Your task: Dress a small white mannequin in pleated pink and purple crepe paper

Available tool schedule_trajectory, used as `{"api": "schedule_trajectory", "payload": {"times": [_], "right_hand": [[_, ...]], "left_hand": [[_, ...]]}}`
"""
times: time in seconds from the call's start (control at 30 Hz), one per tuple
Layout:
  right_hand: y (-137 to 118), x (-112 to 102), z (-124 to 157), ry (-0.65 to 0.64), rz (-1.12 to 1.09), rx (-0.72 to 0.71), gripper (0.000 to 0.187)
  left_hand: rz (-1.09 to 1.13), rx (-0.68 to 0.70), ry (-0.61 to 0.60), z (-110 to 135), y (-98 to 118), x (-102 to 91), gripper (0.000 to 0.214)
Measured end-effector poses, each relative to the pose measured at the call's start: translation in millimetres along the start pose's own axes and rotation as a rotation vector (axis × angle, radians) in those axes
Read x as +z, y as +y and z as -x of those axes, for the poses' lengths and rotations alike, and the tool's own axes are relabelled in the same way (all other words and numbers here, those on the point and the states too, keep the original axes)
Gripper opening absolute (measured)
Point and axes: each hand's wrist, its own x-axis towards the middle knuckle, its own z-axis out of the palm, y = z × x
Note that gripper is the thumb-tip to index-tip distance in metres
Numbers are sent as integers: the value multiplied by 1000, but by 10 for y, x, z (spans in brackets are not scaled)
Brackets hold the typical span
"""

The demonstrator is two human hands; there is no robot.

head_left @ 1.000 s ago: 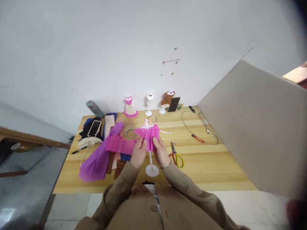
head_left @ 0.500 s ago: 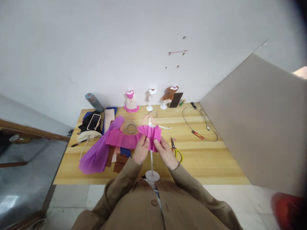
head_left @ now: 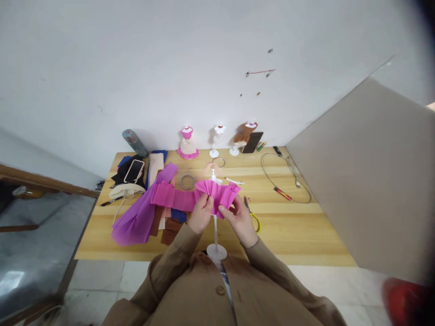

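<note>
A long strip of pink crepe paper (head_left: pixel 175 198) runs from the pile at left to a small white mannequin stand (head_left: pixel 216 250) close to my body. My left hand (head_left: pixel 201 214) pinches the strip's gathered folds against the front of the mannequin. The strip's free right end is gripped by my right hand (head_left: pixel 242 221), thumb in front and fingers behind. Pleats fan out above my left thumb. The mannequin's torso is mostly hidden by the paper; its neck and pole show. Scissors with yellow handles (head_left: pixel 256 222) lie just right of my right hand.
Purple crepe paper (head_left: pixel 136 224), brown pieces (head_left: pixel 171 232) and a phone (head_left: pixel 133 171) are at left. Along the wall stand a bottle (head_left: pixel 135 142), a pink-and-cream dressed mannequin (head_left: pixel 188 145), a white one (head_left: pixel 216 138) and a brown-dressed one (head_left: pixel 245 133). A cable loop (head_left: pixel 263 165) lies at right.
My right hand has moved slightly right, drawing the paper's right end outward and tilting it away from the mannequin. My left hand keeps its pinch. The view has shifted a little.
</note>
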Motion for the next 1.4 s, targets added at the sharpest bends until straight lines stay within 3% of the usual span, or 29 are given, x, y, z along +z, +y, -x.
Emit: {"api": "schedule_trajectory", "payload": {"times": [0.23,0.67,1.0,1.4], "right_hand": [[-64,9,-78,11,53,-25,36],[28,72,-143,48,97,-4,27],[148,61,-128,148,14,109,32],[164,130,-122,232,-89,99,32]], "left_hand": [[-9,-75,46,-34,-14,17,21],[72,-55,-32,-44,-71,8,27],[64,-79,-16,-20,-43,-23,27],[44,-38,-74,-21,-56,-14,13]]}}
